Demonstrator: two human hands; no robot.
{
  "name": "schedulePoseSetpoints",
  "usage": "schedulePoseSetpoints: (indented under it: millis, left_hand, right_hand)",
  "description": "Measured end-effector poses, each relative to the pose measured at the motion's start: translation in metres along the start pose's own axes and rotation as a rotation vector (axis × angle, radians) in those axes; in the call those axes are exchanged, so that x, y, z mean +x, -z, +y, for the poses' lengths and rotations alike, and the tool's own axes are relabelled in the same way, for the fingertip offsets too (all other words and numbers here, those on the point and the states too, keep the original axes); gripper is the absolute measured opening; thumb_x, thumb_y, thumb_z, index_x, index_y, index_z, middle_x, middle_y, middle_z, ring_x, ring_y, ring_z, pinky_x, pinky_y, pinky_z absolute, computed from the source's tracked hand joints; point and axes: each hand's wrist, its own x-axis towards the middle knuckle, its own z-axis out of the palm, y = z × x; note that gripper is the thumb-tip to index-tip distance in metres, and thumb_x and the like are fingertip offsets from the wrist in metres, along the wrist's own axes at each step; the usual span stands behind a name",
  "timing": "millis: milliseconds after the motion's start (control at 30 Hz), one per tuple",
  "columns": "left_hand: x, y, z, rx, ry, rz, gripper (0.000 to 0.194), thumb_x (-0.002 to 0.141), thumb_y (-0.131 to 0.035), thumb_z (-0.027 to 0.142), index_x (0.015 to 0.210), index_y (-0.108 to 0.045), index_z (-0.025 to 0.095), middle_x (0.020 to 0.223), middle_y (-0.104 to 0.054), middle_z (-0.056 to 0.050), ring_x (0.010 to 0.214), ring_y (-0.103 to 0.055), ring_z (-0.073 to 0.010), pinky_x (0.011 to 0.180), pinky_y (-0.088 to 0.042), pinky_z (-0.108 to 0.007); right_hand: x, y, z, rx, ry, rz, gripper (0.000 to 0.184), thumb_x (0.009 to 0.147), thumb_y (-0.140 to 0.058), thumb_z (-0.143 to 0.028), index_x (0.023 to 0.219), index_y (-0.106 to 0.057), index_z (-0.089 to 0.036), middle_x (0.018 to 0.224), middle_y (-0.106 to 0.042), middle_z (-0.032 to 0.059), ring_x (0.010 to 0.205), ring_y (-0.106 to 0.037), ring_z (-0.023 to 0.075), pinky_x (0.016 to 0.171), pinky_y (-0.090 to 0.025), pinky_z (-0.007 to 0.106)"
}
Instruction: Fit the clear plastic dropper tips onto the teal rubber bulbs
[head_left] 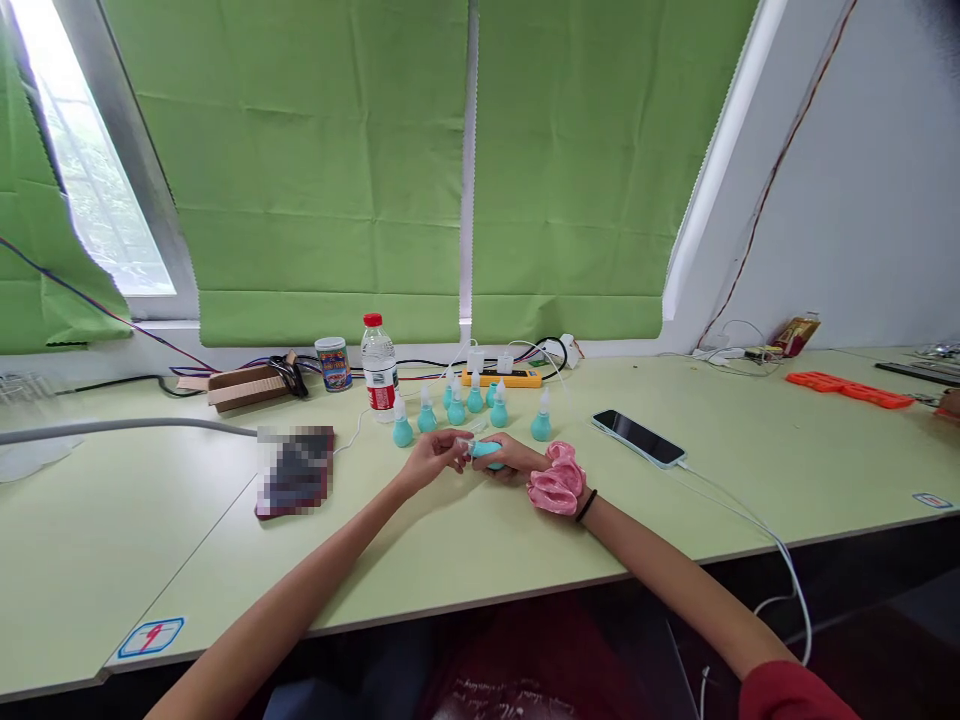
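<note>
A teal nasal aspirator bulb [487, 455] lies sideways in my right hand [514, 455], whose fingers are wrapped round it. At its left end, my left hand [436, 455] pinches the clear nozzle [464, 447] between thumb and fingers. Whether the nozzle is fully seated on the bulb is too small to tell. Behind my hands stand several more teal aspirators with clear pointed nozzles, among them one at the left [403, 430] and one at the right [541, 425]. A loose clear piece [478, 426] rests on the table just beyond my fingers.
A water bottle [380, 370], a can [333, 364] and an open cardboard box [247, 388] stand at the back left. Behind the aspirators is a yellow power strip [502, 379]. A charging phone [639, 438] lies to the right, a dark pixelated device [298, 472] to the left.
</note>
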Motion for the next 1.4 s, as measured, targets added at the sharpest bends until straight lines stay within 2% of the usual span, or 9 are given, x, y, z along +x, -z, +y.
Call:
schedulePoseSetpoints:
  millis: [133,233,300,467,767,933,1133,1267,1400]
  left_hand:
    - [0.005,0.011,-0.01,0.166,-0.022,0.143,0.053,0.086,-0.02,0.043,0.119,-0.042,0.009,0.097,-0.059,-0.015,0.087,-0.056,-0.0226,0.074,-0.046,-0.038]
    - [0.005,0.016,-0.022,0.341,-0.054,0.133,0.045,0.08,-0.04,0.038,0.119,-0.045,0.016,0.116,-0.051,-0.012,0.108,-0.043,-0.0269,0.091,-0.032,-0.043]
    - [0.003,0.014,-0.028,0.437,-0.085,0.069,0.043,0.076,-0.047,0.034,0.117,-0.047,0.02,0.123,-0.047,-0.008,0.115,-0.037,-0.026,0.097,-0.026,-0.041]
    - [0.004,-0.003,-0.028,0.628,-0.167,-0.041,0.043,0.077,-0.046,0.028,0.12,-0.043,0.025,0.131,-0.038,-0.004,0.121,-0.026,-0.0273,0.097,-0.019,-0.046]
    - [0.029,-0.036,-0.025,0.836,-0.267,-0.079,0.024,0.077,-0.043,0.018,0.091,-0.063,0.02,0.092,-0.062,-0.007,0.097,-0.042,-0.0241,0.082,-0.033,-0.038]
    - [0.031,-0.035,-0.031,0.919,-0.242,0.027,0.03,0.078,-0.039,0.013,0.1,-0.059,0.017,0.107,-0.054,-0.011,0.102,-0.035,-0.0272,0.081,-0.029,-0.042]
    - [0.038,-0.044,-0.027,0.967,-0.253,0.002,0.025,0.081,-0.041,0.023,0.098,-0.059,0.024,0.108,-0.052,-0.007,0.1,-0.035,-0.0264,0.076,-0.026,-0.04]
    - [0.043,-0.05,-0.029,0.988,-0.224,0.01,0.023,0.081,-0.042,0.021,0.084,-0.064,0.021,0.096,-0.055,-0.008,0.096,-0.037,-0.0266,0.071,-0.025,-0.038]
    - [0.041,-0.041,-0.03,1.001,-0.203,0.046,0.02,0.079,-0.044,0.021,0.084,-0.063,0.016,0.092,-0.055,-0.011,0.094,-0.037,-0.027,0.069,-0.025,-0.038]
  right_hand:
    - [-0.006,0.004,-0.001,0.096,-0.077,-0.07,0.027,0.084,-0.046,-0.029,0.105,-0.049,-0.013,0.101,-0.053,0.0059,0.085,-0.054,0.0153,0.071,-0.047,0.033]
    - [-0.027,0.016,0.008,0.175,-0.136,-0.108,0.025,0.084,-0.045,-0.032,0.096,-0.053,-0.011,0.088,-0.057,0.0033,0.073,-0.056,0.0122,0.064,-0.048,0.028]
    - [-0.044,0.024,0.017,0.23,-0.179,-0.149,0.034,0.084,-0.04,-0.038,0.068,-0.057,-0.015,0.058,-0.056,-0.0007,0.053,-0.053,0.0103,0.05,-0.046,0.024]
    - [-0.061,0.024,0.032,0.379,-0.269,-0.277,0.068,0.083,-0.011,-0.054,0.025,-0.018,-0.02,0.019,-0.014,-0.0019,0.023,-0.03,0.0098,0.029,-0.031,0.022]
    - [-0.059,0.037,0.032,0.475,-0.357,-0.273,0.062,0.081,-0.005,-0.054,0.028,-0.013,-0.023,0.024,-0.017,-0.0008,0.024,-0.028,0.0104,0.031,-0.034,0.026]
    - [-0.062,0.04,0.038,0.445,-0.344,-0.227,0.067,0.078,-0.008,-0.06,0.024,-0.011,-0.022,0.02,-0.015,0.0,0.022,-0.028,0.0099,0.029,-0.03,0.023]
    - [-0.056,0.038,0.037,0.344,-0.283,-0.06,0.065,0.076,-0.02,-0.06,0.024,-0.017,-0.021,0.019,-0.018,-0.001,0.023,-0.029,0.0096,0.03,-0.029,0.023]
    - [-0.025,0.03,0.026,0.275,-0.191,0.099,0.037,0.071,-0.045,-0.044,0.044,-0.044,-0.018,0.036,-0.041,-0.0033,0.037,-0.04,0.0088,0.04,-0.034,0.02]
    - [0.002,0.023,0.024,0.232,-0.126,0.195,0.015,0.064,-0.052,-0.031,0.061,-0.051,-0.016,0.056,-0.051,-0.0026,0.043,-0.042,0.0071,0.046,-0.036,0.02]
